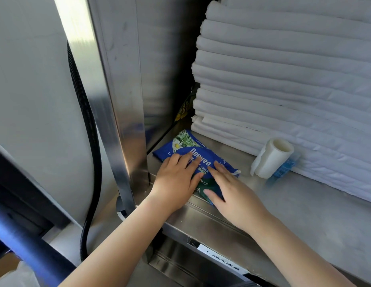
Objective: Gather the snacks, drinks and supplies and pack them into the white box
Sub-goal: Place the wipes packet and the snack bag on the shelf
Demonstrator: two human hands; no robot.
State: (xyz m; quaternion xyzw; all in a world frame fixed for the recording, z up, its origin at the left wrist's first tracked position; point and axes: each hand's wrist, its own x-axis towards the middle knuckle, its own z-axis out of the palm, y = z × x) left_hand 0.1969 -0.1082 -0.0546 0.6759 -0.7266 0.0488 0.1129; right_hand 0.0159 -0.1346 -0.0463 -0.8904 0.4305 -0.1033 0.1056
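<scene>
A flat blue packet of wipes (193, 150) with a daisy picture lies on the steel shelf (304, 204), near its left corner. My left hand (176, 179) rests on the packet's near left part with straight fingers. My right hand (228, 189) lies flat on the packet's near right part, thumb at its front edge. A yellow and dark snack bag (183, 109) stands wedged between the shelf's side wall and the linen. The white box is out of view.
A tall stack of folded white linen (284, 79) fills the back of the shelf. A lint roller (271, 158) with a blue handle lies beside it. A steel post (110, 112) and a black hose (87, 125) stand to the left. A label (224, 259) sits on the shelf's front.
</scene>
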